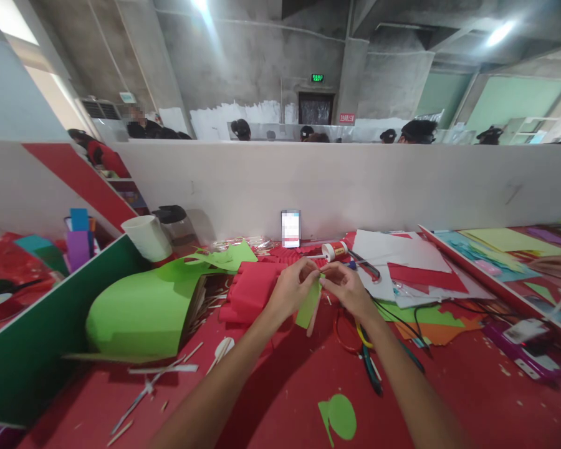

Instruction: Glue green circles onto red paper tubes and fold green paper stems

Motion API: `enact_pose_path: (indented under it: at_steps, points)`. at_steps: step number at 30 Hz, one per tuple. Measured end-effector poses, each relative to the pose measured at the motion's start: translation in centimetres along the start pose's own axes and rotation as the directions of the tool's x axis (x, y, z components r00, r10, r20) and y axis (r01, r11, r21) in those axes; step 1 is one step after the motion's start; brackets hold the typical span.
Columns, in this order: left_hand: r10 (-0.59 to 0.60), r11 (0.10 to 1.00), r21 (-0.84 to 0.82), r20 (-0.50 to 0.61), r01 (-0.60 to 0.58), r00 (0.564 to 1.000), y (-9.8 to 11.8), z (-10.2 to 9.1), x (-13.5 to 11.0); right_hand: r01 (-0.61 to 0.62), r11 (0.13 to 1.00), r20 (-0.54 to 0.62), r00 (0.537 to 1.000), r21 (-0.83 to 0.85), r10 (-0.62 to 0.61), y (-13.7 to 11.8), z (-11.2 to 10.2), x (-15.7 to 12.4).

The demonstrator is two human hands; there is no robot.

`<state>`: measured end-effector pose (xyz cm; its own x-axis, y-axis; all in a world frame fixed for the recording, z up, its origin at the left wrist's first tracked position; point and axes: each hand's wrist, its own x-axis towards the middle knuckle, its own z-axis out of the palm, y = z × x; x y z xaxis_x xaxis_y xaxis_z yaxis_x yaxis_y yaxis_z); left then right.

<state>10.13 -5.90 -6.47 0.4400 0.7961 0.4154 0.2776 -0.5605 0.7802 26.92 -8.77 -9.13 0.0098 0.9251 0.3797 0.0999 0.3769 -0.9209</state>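
My left hand and my right hand meet above the middle of the red table. Both are closed, fingertips pinching the upper end of a green paper strip that hangs down between them. A thin wooden stick shows along the strip's right edge; its upper part is hidden. Just left of my left hand lies folded red paper. Pliers with dark green handles and red-handled scissors lie beneath my right forearm. A green paper oval is on the table nearer to me.
A large curled green sheet lies left, near a white paper roll. A phone leans on the white partition. Paper sheets, cables and a purple device lie right. Low dividers flank the table; other people sit beyond.
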Motion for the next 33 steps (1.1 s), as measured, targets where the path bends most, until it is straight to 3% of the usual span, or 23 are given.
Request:
enact_pose_path:
  at_steps: [8,19,33]
  points:
    - [-0.040,0.991,-0.124,0.043,0.045,0.998,0.47,-0.21,0.23,0.032,0.998,-0.100,0.994,-0.047,-0.037,0.15,-0.04,0.08]
    - [0.002,0.998,0.071,-0.020,0.000,1.000,-0.44,-0.14,0.14,0.057,0.990,-0.071,0.995,-0.130,-0.067,-0.46,0.09,-0.13]
    - [0.013,1.000,-0.002,0.004,-0.013,1.000,-0.28,-0.37,0.27,0.010,0.997,-0.100,0.995,-0.082,-0.018,0.08,-0.17,0.10]
